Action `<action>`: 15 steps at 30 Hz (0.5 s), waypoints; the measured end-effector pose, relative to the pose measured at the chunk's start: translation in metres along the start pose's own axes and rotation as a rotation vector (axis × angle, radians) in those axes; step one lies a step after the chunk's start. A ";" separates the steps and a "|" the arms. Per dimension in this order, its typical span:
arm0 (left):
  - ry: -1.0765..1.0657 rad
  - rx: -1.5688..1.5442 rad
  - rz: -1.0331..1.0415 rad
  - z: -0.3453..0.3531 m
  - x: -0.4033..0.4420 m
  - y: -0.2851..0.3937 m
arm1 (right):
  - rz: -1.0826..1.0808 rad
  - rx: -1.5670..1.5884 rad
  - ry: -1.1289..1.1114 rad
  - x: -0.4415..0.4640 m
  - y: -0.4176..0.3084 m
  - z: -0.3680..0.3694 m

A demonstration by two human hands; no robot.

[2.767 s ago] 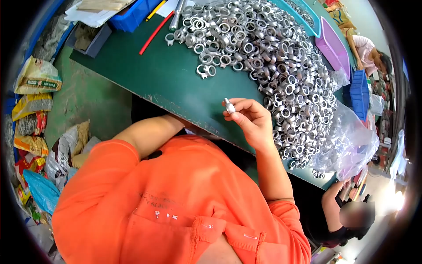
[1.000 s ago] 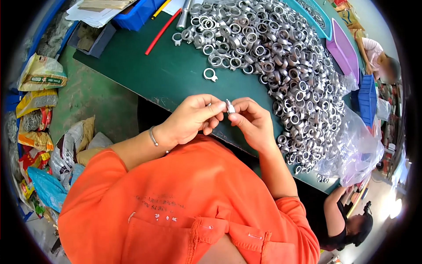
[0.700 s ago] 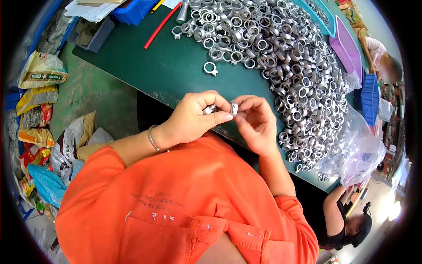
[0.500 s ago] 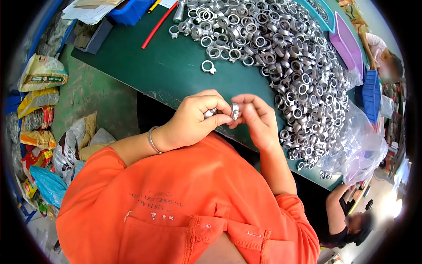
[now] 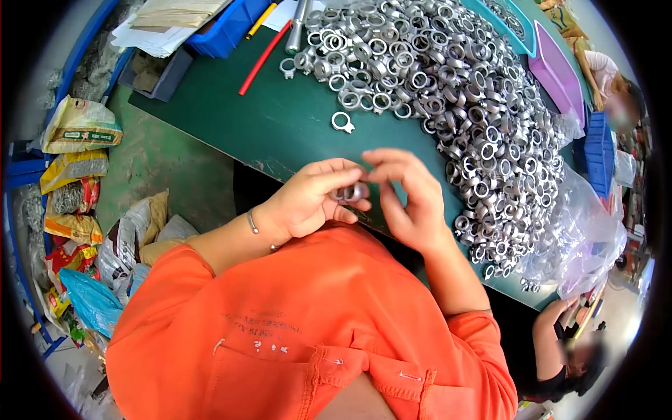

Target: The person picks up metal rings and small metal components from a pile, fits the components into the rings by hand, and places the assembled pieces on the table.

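Observation:
My left hand (image 5: 313, 197) is closed, palm turned partly up, around small silvery metal ring clamps (image 5: 348, 192) just in front of the orange shirt. At least one ring shows between its thumb and fingers; how many it holds I cannot tell. Close by on the right, my right hand (image 5: 413, 203) has its thumb and fingers apart with nothing seen between them. Its fingertips, slightly blurred, reach toward the left hand's fingers. A single ring clamp with a small lug (image 5: 342, 122) lies on the green table (image 5: 231, 129) beyond both hands.
A large heap of ring clamps (image 5: 483, 133) covers the table's right side. A red stick (image 5: 264, 57), a metal rod (image 5: 297, 28) and a blue bin (image 5: 220, 31) lie at the far left. Clear plastic (image 5: 577, 238) and a purple tray (image 5: 558, 70) are right. Two people sit beyond.
My left hand has rolled palm upward with the ring clamps. My right hand has come away from the ring its fingers were at, and its thumb and fingers have spread. The view shifted slightly.

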State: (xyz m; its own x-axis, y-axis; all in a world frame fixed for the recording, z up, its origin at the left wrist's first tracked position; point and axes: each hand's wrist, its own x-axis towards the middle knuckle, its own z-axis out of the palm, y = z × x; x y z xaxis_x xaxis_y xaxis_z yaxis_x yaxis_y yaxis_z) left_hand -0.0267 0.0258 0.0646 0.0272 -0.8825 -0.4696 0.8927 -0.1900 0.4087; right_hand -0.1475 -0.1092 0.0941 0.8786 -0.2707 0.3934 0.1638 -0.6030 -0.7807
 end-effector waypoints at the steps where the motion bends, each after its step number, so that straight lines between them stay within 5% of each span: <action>1: 0.027 0.044 0.015 -0.001 -0.001 0.001 | -0.005 -0.077 0.013 0.007 0.008 0.004; 6: 0.072 0.126 0.053 0.001 -0.005 -0.001 | -0.029 -0.464 -0.065 0.042 0.041 0.033; 10: 0.136 0.168 0.129 0.003 -0.010 0.000 | 0.067 -0.487 -0.144 0.042 0.045 0.025; 12: 0.200 0.241 0.244 -0.003 -0.009 -0.002 | 0.497 0.208 -0.320 0.033 0.036 0.010; 15: 0.155 0.197 0.211 -0.003 -0.004 0.004 | 0.534 0.503 -0.238 0.007 0.028 0.003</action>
State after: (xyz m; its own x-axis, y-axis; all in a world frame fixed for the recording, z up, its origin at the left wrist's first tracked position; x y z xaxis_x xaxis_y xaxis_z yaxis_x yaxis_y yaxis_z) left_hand -0.0220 0.0300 0.0653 0.2844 -0.8381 -0.4654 0.7558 -0.1027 0.6467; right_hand -0.1354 -0.1259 0.0738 0.9593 -0.2258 -0.1694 -0.1753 -0.0064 -0.9845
